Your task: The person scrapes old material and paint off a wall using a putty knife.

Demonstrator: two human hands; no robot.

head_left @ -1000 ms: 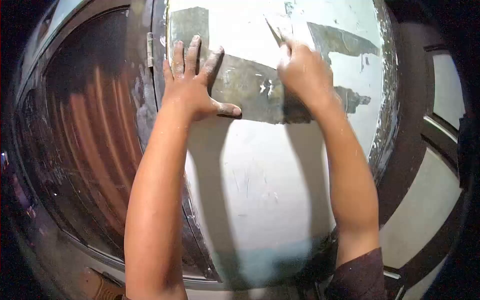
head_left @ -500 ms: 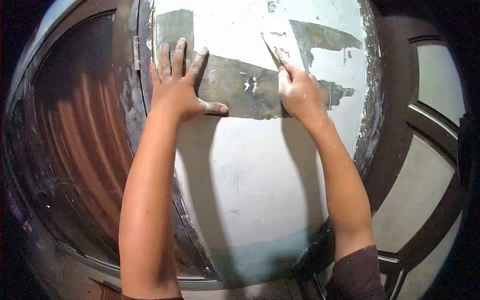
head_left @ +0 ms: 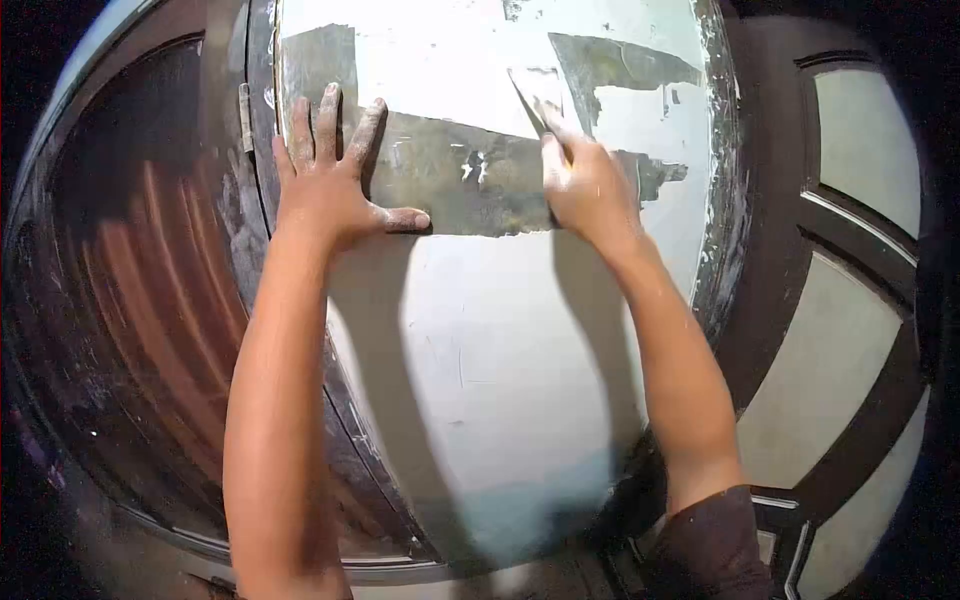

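Observation:
My left hand point(head_left: 330, 180) lies spread on the upper left of a white wall panel point(head_left: 500, 330), its dusty fingers pointing up over a bare grey-green patch point(head_left: 450, 180). To the right, my right hand point(head_left: 590, 180) is closed round a thin flat scraper point(head_left: 530, 98). The blade is tilted and reaches up and left onto the bright white coating above the patch. White powder covers the fingers of my right hand. The handle is hidden in my grip.
Left of the panel is a dark frame with a metal hinge point(head_left: 246, 118) and a dark pane point(head_left: 140, 240) showing reddish-brown vertical folds. A dark door with pale inset panels point(head_left: 868, 150) stands at the right. Another bare patch point(head_left: 625, 65) is at the upper right.
The panel and both my hands appear shifted a little left in the view. My left hand stays spread on the panel, and my right hand still holds the scraper.

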